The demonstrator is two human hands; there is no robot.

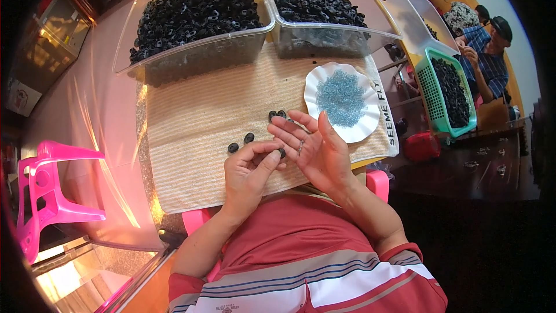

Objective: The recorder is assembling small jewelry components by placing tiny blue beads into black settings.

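Note:
My left hand (250,171) pinches a small black oval piece (282,153) between thumb and fingers, over the near part of a cream striped towel (197,116). Beside it, my right hand (321,153) is turned palm up with its fingers stretched out. Something small and shiny, perhaps a ring, shows at one of its fingers. Two loose black oval pieces (249,137) lie on the towel left of my hands, and a few more (272,116) lie just beyond my right fingertips. A white wavy-rimmed plate (313,90) holds many tiny clear-blue pieces (341,97).
Two clear plastic bins (202,43) full of black pieces stand along the table's far side. To the right are a green basket (427,90) of black pieces and a seated person (492,61) in a striped shirt. A pink stool (55,188) stands at left.

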